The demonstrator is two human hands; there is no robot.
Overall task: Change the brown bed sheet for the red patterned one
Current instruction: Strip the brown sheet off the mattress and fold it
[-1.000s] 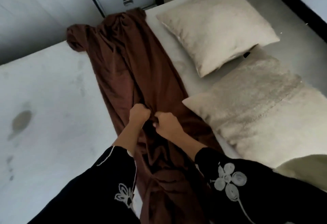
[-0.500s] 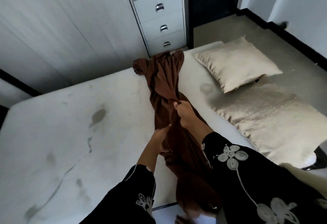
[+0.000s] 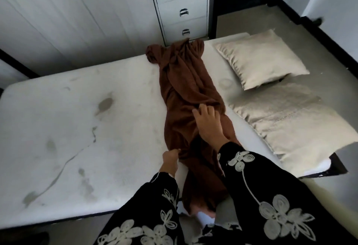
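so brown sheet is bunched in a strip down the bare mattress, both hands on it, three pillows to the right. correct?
Not quite: the head view shows two pillows, not three. The rest holds: the brown sheet lies bunched in a strip down the bare mattress, with the left hand and right hand on it.

Brown bed sheet [image 3: 186, 97] bunched into a long rope across the bare, stained mattress [image 3: 67, 128], its near end hanging over the edge. Left hand [image 3: 170, 158] pinches the sheet's left edge; right hand [image 3: 208, 122] lies on it, fingers spread. Two beige pillows [image 3: 259, 59] at right. White drawer unit [image 3: 180, 6] behind.
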